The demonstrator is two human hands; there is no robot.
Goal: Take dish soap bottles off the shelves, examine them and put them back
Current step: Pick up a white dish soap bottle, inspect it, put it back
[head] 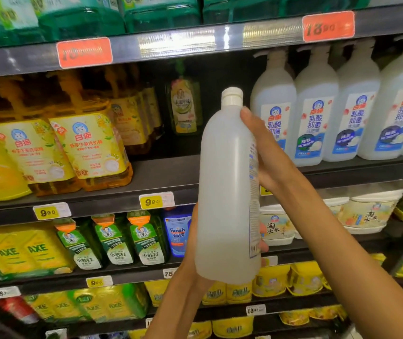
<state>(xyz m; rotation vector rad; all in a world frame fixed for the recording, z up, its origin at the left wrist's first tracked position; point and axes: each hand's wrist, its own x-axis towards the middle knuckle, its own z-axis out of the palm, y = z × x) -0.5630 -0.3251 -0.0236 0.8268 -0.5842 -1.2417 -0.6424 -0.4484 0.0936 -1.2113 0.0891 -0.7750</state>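
Examining step. Both hands clamp the white bottle (pixel 227 192) upright before the shelves: right hand (pixel 266 152) high, left hand (pixel 193 263) at base. Next: return it to the gap (pixel 222 77) left of matching bottles (pixel 315 113).

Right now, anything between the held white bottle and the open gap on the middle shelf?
Nothing visible. The white bottle, held by both hands, is in front of the bare shelf gap; a green-capped bottle stands only at the back.
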